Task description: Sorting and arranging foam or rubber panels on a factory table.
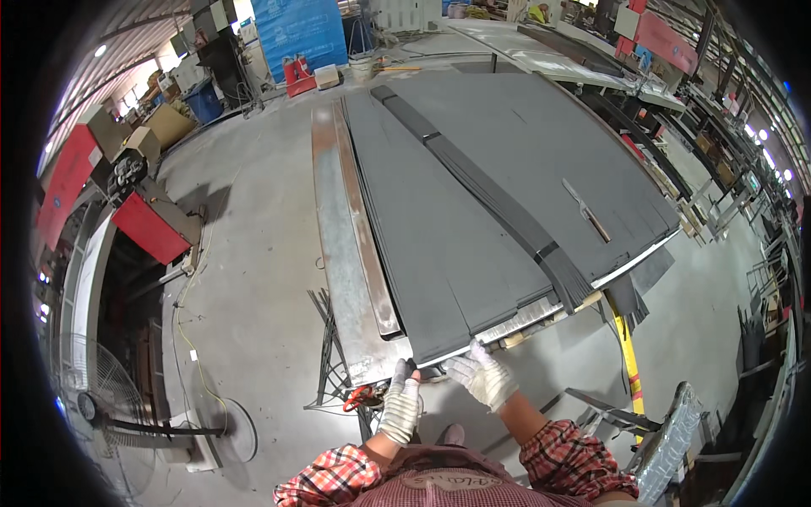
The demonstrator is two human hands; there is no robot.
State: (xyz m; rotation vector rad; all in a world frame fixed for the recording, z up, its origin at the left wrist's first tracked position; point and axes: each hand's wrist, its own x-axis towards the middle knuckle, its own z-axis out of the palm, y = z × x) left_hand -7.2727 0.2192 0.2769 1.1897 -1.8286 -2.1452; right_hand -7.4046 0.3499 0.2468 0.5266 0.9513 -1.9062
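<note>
My left hand [400,404], in a whitish work glove, is at the near left corner of a stack of dark grey sheets [439,245]. Its fingers close around a small black bit, too small to name. My right hand [483,377], gloved alike, touches the near edge of the stack with its fingers apart. A bundle of long dark strips [481,190], tied at two places, lies lengthwise across the sheets. To its right rests a knife-like tool with a brown handle [596,225]. A rusty metal bar [359,220] runs along the stack's left side.
An orange-red tool [365,397] and thin dark strips [328,346] are near the left corner. A standing fan [101,414] is at lower left, a red machine [152,226] farther up. At right stand a yellow post [627,359] and a plastic-wrapped object [672,439].
</note>
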